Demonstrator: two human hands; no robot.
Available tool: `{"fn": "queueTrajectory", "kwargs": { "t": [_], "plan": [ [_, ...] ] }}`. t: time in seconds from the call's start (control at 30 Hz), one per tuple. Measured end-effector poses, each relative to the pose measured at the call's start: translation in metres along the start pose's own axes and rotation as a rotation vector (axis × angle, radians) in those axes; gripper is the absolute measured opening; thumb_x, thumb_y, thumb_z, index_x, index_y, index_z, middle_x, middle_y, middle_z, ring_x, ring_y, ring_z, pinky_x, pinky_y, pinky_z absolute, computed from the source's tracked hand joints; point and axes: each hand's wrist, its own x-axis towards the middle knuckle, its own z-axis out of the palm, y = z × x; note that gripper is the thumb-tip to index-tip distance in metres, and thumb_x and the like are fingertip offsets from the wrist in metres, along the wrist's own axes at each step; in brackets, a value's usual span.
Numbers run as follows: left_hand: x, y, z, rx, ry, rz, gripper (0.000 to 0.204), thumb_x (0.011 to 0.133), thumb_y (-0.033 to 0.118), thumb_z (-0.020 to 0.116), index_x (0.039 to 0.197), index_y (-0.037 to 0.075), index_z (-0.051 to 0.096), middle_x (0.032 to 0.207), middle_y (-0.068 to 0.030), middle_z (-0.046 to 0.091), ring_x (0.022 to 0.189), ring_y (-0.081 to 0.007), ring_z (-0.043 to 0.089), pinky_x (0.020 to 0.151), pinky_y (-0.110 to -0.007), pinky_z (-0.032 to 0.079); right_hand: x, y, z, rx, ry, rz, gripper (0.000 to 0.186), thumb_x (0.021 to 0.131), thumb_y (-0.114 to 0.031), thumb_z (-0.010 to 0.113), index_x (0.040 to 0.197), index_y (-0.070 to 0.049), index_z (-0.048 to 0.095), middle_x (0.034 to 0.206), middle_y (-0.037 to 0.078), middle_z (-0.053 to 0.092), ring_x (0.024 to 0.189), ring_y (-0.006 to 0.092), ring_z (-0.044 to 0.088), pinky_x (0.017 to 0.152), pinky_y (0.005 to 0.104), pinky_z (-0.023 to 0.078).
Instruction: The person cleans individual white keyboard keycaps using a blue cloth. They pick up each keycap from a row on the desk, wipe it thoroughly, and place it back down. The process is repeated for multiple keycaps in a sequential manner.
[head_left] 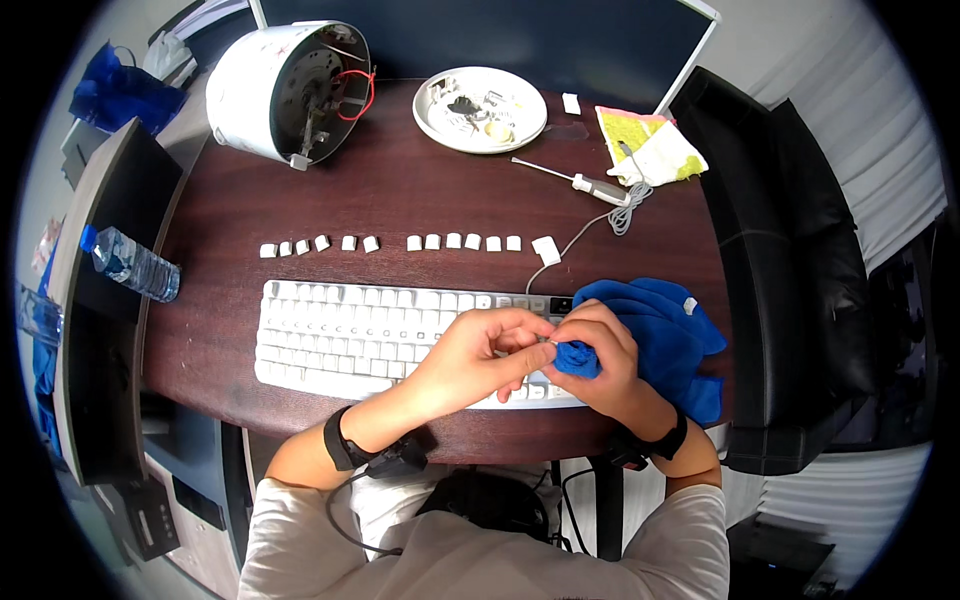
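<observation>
My left hand (490, 350) and my right hand (605, 360) meet above the right part of a white keyboard (330, 335). Bunched in my right hand's fingers is a piece of blue cloth (576, 359). My left thumb and fingers pinch together against it, on something small and pale that is too covered to name. A larger spread of the blue cloth (650, 320) lies on the table beside the keyboard's right end. Behind the keyboard, several loose white keycaps (415, 243) stand in a row, with a wider keycap (546, 250) at its right end.
A white appliance housing (250, 95) lies on its side, far left, red wire showing. A white plate (480, 145) holds small parts. Further right are a screwdriver (600, 190), a coiled cable (628, 215) and a yellow-white cloth (665, 155). A water bottle (135, 265) lies left.
</observation>
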Motion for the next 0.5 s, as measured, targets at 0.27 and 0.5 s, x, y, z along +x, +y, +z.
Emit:
{"fn": "queueTrajectory", "kwargs": {
  "t": [0.27,0.5],
  "plan": [
    [0.0021,-0.0046,0.0009,-0.057,0.007,0.025,0.018,0.092,0.006,0.058,0.108,-0.002,0.059,0.081,-0.0048,0.065,0.055,-0.005,0.053,0.049,-0.019,0.042,0.0004,0.0002,-0.001,-0.008,-0.004,-0.005,0.044,0.061,-0.007,0.083,0.098,-0.004,0.059,0.093,0.01,0.056,0.077,0.0242,0.059,0.064,0.0333,0.048],
    [0.0014,-0.0047,0.0013,-0.056,0.016,0.027,0.017,0.092,0.006,0.057,0.106,-0.002,0.059,0.08,-0.005,0.065,0.055,-0.0051,0.053,0.05,-0.019,0.043,-0.0005,0.0002,-0.0008,-0.008,-0.009,0.008,0.047,0.059,-0.007,0.083,0.099,-0.004,0.059,0.094,0.01,0.056,0.08,0.0244,0.058,0.066,0.0335,0.048]
  ]
}}
